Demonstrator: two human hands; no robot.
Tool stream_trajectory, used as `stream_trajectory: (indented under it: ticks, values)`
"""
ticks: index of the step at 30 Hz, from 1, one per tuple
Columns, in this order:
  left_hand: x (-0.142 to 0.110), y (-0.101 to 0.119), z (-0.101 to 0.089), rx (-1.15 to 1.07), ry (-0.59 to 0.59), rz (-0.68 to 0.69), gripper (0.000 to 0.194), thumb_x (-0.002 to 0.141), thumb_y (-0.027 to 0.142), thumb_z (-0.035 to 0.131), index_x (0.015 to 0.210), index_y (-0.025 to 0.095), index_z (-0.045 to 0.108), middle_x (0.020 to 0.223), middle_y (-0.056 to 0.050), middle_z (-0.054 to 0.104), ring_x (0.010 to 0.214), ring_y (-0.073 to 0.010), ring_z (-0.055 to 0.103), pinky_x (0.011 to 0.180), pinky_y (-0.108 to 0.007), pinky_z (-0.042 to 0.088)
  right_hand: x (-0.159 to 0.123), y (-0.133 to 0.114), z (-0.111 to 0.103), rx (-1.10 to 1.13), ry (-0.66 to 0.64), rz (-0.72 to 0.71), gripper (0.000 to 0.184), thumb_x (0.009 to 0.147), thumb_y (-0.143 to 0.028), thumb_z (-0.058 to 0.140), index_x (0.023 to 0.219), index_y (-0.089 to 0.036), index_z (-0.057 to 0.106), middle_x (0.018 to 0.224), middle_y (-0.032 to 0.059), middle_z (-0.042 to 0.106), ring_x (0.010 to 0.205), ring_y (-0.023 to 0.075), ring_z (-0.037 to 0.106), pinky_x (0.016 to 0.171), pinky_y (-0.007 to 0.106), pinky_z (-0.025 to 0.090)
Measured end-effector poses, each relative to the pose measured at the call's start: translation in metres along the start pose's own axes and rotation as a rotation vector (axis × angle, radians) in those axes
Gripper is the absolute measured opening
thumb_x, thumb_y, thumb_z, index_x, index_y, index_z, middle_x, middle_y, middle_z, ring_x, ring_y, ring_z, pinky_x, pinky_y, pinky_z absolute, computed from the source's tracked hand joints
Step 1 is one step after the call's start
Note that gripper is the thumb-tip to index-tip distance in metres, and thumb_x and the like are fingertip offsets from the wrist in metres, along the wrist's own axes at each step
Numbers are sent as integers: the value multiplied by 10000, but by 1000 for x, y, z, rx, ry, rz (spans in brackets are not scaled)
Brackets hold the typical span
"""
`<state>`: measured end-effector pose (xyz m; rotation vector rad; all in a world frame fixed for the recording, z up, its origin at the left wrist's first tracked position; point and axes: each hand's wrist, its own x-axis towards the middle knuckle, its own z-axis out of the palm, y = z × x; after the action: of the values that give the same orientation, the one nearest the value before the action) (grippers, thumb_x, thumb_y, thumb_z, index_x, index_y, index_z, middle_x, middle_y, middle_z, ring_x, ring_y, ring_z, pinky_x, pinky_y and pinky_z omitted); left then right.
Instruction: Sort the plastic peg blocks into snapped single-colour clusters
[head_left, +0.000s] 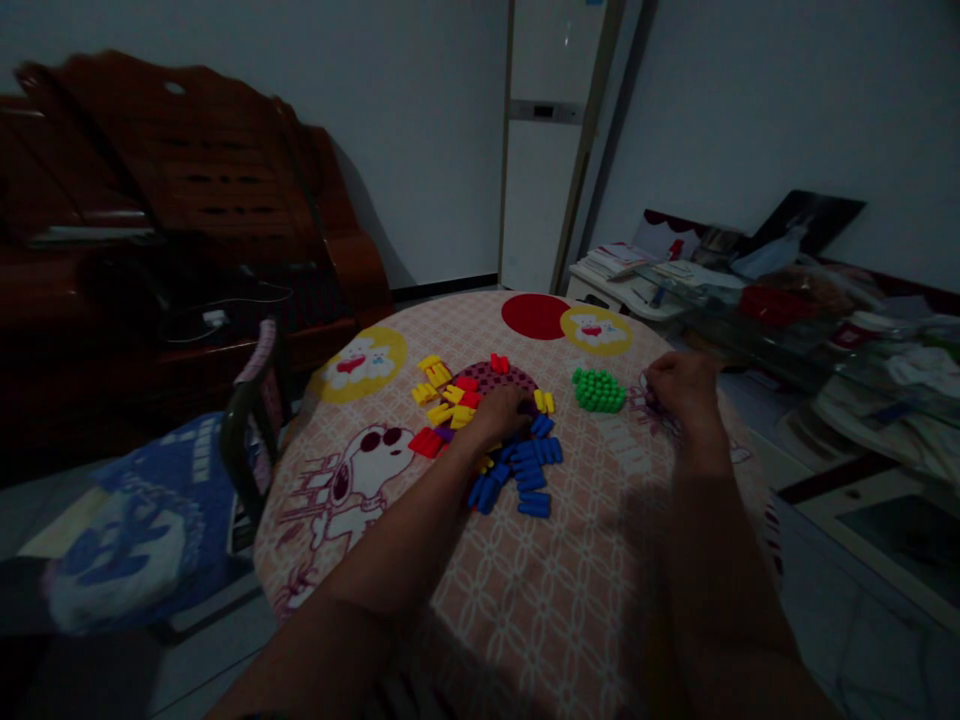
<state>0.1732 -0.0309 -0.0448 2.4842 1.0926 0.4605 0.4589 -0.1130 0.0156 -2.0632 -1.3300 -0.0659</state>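
My left hand (501,415) reaches into the middle of a loose pile of small plastic pieces, its fingers bent down; what lies under the fingertips is hidden. Around it are yellow pieces (452,413), red pieces (426,443) and blue pieces (529,472). To the right, my right hand (684,388) is closed in a pinch just above the tablecloth, and I cannot make out what is in it. Between the two hands sits a tight cluster of green pieces (599,391), apart from the mixed pile and from both hands.
A patterned cloth covers the round table (517,600). At left stand a chair with a blue cloth (150,510) and a carved wooden bench (187,170). A cluttered glass-topped cabinet (705,290) runs along the right wall. A tall white appliance (547,180) stands in the back corner.
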Motion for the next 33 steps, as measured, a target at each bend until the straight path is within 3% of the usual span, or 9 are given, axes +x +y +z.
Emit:
stream_trajectory:
  ticks: [5,9,13,16,19,23,26,30,33]
  values:
    - [-1,-3,1,-19,79,-38,391,711,191,785,1094,150,720,1088,-122,706,1031,-287,654,893,-380,509,-11,-28,15,178,-101,-31,104,727,-186,620,725,-154,719,656,68,709,550,174,655,561,269,505]
    - [-5,11,-6,-160,230,129,534,734,123,741,1253,152,619,1160,-116,652,1043,-248,632,920,-373,517,-27,-63,34,401,-372,-65,147,727,-286,692,679,-147,712,534,11,639,419,114,545,440,219,411]
    - [-8,28,-7,-207,253,318,632,787,88,677,1394,180,528,1190,-117,616,1070,-243,619,934,-379,521,-41,-90,47,490,-465,-87,170,712,-290,697,605,-158,681,456,-31,575,413,88,499,433,194,369]
    - [-8,31,-6,-196,238,385,689,798,103,680,1450,207,486,1246,-123,587,1108,-253,607,948,-388,526,-40,-92,43,573,-530,-65,194,692,-289,704,559,-166,636,441,-42,560,386,79,477,405,188,352]
    - [-6,23,-9,-192,247,398,705,805,123,671,1473,220,466,1349,-128,543,1108,-237,613,964,-381,533,-30,-72,22,616,-526,-11,209,673,-340,749,606,-163,661,451,-25,583,370,94,488,356,191,335]
    - [-2,7,-18,-183,303,345,597,812,135,634,1401,181,544,1335,-135,565,1132,-243,612,987,-394,529,-14,-22,-18,514,-270,164,132,703,-280,731,672,-158,691,464,-8,594,391,112,511,371,206,374]
    - [-3,0,-25,-214,301,326,535,826,134,592,1360,173,577,1320,-137,582,1114,-228,625,963,-385,542,-8,16,-42,269,-152,294,121,735,-186,662,616,-164,660,465,14,593,417,146,543,456,264,457]
    - [-4,-3,-25,-262,312,331,464,853,182,589,1317,170,608,1341,-144,584,1082,-216,644,940,-381,559,-7,51,-49,-110,-226,250,239,727,-147,627,490,-178,614,454,54,589,514,195,617,617,305,511]
    - [-2,-6,-23,-251,311,317,439,856,206,601,1292,173,630,1357,-149,583,1075,-223,651,943,-403,566,-6,66,-39,-185,-257,242,196,691,-104,595,514,-178,634,477,58,616,550,190,640,624,273,498]
